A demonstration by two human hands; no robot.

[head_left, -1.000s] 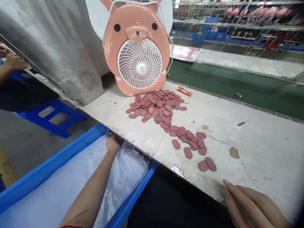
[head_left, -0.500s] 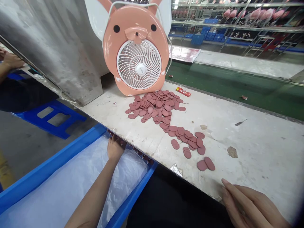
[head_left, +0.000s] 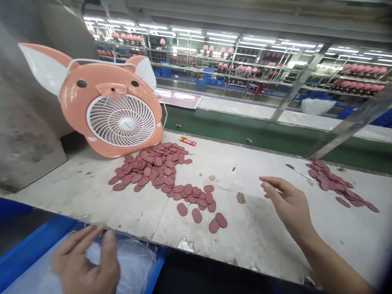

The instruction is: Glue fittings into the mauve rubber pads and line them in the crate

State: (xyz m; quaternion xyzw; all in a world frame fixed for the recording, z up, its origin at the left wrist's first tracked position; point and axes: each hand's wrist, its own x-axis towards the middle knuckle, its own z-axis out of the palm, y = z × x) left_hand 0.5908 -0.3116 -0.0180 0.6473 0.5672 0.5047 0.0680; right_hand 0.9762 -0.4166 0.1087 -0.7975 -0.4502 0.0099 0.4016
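Note:
My left hand point(head_left: 88, 261), slightly blurred, hovers at the table's front edge above a blue bin point(head_left: 39, 232). Its fingers are apart and nothing shows in them. Clear plastic sheeting point(head_left: 134, 261) lines the bin. Over the right part of the table point(head_left: 263, 241) is my right hand point(head_left: 288, 204), thumb and fingers slightly parted, holding nothing I can see. To its left spreads a heap of dark red oval pieces point(head_left: 159, 163), some showing small holes, with a few loose ones toward the front. Beyond its right side lies a second heap of red ovals point(head_left: 330, 181).
A pig-shaped orange fan point(head_left: 122, 110) stands behind the larger heap, beside a grey metal housing point(head_left: 27, 122). A small red-and-yellow packet point(head_left: 188, 141) lies near the back edge. Behind the table runs a green belt point(head_left: 214, 128). A metal post point(head_left: 346, 130) rises at right.
My view has swung right and up, bringing the second heap into sight. My left hand has come up out of the bin, its fingers now spread. My right hand has moved forward over the table.

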